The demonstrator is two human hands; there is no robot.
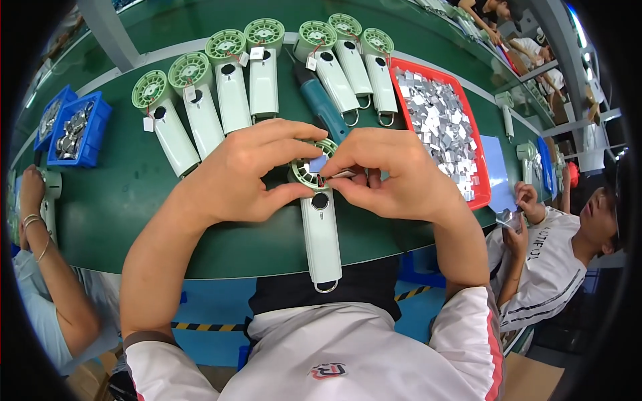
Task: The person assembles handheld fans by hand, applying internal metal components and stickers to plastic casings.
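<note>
A pale green handheld fan body (322, 237) lies in front of me, its round slotted head away from me and its metal loop at the table's near edge. Around the left side of that head, my left hand (251, 170) is closed with thumb and fingers. My right hand (394, 174) pinches a small flat pale piece (344, 174) beside short red and dark wires (322, 180) at the head. A small bluish-violet square (317, 164) shows inside the head. The fingers partly cover the head's rim.
Several similar fan bodies (231, 100) stand in an arc beyond my hands. Among them lies a teal power tool (321, 103). To the right is a red tray (483, 180) of small silver squares; at left, blue bins (100, 137) hold metal parts. People sit on both sides.
</note>
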